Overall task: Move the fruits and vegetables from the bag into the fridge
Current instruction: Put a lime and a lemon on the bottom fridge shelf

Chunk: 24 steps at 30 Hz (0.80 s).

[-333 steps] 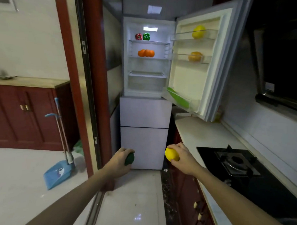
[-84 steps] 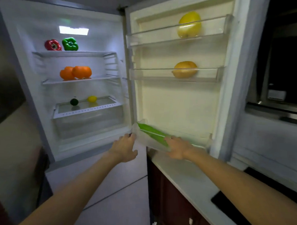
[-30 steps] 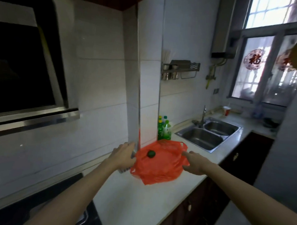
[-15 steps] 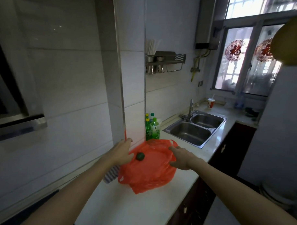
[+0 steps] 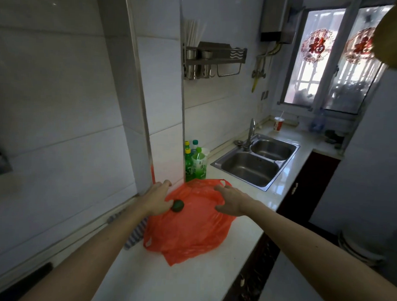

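The left hand and the right hand are both spread wide over the red bag and hold nothing. A small dark green fruit lies on the bag between them, right against the left thumb.

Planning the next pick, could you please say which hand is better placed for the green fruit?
Left: left hand lies beside the green fruit on the red bag; right hand is farther off.

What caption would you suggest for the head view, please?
Left hand and right hand reach over a red bag on the counter, a green fruit by the left thumb.
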Available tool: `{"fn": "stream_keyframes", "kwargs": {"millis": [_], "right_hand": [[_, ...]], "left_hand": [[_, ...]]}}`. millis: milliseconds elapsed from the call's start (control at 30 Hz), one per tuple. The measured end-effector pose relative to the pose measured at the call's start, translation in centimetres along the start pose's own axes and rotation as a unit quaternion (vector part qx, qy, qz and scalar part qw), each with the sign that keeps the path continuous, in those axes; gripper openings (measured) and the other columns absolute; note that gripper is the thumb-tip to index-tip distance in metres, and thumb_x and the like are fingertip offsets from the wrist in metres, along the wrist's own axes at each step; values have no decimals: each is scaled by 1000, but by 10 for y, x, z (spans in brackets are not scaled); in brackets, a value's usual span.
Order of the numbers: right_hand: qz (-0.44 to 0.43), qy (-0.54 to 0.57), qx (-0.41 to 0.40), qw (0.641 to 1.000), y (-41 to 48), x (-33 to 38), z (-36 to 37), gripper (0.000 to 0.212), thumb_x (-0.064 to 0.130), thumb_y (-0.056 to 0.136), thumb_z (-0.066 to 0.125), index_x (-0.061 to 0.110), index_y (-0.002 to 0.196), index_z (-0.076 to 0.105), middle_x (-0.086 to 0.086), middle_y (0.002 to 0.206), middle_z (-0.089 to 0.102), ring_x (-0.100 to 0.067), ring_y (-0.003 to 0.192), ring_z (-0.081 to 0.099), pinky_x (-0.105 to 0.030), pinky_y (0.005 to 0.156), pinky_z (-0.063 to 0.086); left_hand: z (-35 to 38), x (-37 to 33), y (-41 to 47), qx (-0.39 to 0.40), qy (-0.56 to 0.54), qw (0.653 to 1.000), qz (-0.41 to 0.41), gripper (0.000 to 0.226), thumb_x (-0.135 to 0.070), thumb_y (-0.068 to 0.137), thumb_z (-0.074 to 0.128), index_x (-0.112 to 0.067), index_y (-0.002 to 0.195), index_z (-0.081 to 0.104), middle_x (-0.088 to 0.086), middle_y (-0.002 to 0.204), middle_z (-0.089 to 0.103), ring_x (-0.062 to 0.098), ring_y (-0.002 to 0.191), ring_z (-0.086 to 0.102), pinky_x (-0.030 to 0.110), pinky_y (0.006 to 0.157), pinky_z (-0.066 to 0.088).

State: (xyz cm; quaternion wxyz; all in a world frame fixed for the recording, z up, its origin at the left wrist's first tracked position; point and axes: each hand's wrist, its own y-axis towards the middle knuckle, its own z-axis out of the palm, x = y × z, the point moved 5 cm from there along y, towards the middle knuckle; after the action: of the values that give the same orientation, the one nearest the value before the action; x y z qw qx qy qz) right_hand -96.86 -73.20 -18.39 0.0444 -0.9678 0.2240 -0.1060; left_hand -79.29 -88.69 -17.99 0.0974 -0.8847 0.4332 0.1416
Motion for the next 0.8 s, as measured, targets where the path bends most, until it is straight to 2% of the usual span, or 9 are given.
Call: {"fn": "stream_keyframes", "kwargs": {"millis": [133, 233, 333, 400, 500, 633, 800], "right_hand": [[-11, 7, 15, 1000, 38, -19, 7, 71, 38, 88, 63, 18, 147, 29, -12, 142, 43, -30, 126, 46, -44, 102, 44], [-29, 9, 32, 999, 65, -29, 8, 71, 38, 89, 62, 16, 147, 28, -13, 144, 42, -30, 130, 43, -44, 106, 41], [-45, 12, 49, 998, 92, -40, 9, 71, 36, 89, 61, 15, 148, 26, -14, 147, 39, -32, 133, 41, -45, 108, 39], [-57, 18, 58, 996, 109, -48, 12, 69, 35, 89, 60, 14, 146, 28, -14, 146, 41, -31, 132, 42, -44, 106, 40], [-72, 30, 78, 994, 131, -59, 21, 66, 34, 90, 59, 15, 146, 30, -13, 143, 44, -29, 130, 45, -43, 106, 41], [-86, 41, 117, 988, 160, -72, 48, 62, 34, 90, 60, 16, 143, 33, -13, 141, 46, -29, 125, 48, -41, 103, 44], [-99, 22, 154, 983, 196, -73, 84, 67, 37, 89, 60, 17, 146, 30, -13, 143, 43, -32, 128, 46, -45, 104, 43]], "left_hand": [[24, -4, 26, 19, 3, 999, -25, 57, -36, 89, 56, -13, 137, 36, 14, 128, 47, 29, 114, 51, 33, 89, 42], [40, -7, 47, 18, -5, 999, -34, 51, -33, 88, 56, -11, 131, 40, 16, 127, 49, 30, 115, 50, 34, 93, 44], [56, -11, 69, 24, -33, 998, -37, 37, -24, 88, 56, -7, 119, 47, 17, 117, 53, 30, 107, 53, 31, 85, 45], [72, -7, 82, 28, -43, 998, -46, 32, -26, 85, 56, -9, 112, 49, 16, 113, 55, 30, 103, 55, 34, 83, 46], [101, 1, 95, 51, -36, 995, -72, 41, -30, 85, 58, -13, 120, 46, 14, 119, 51, 30, 110, 54, 36, 90, 44], [144, 10, 105, 68, -31, 992, -100, 60, -30, 91, 54, -5, 141, 33, 19, 138, 43, 31, 129, 42, 33, 106, 33], [197, 42, 102, 94, -12, 989, -113, 72, -35, 95, 46, -4, 151, 13, 14, 159, 14, 26, 147, 13, 30, 119, 8]]}}
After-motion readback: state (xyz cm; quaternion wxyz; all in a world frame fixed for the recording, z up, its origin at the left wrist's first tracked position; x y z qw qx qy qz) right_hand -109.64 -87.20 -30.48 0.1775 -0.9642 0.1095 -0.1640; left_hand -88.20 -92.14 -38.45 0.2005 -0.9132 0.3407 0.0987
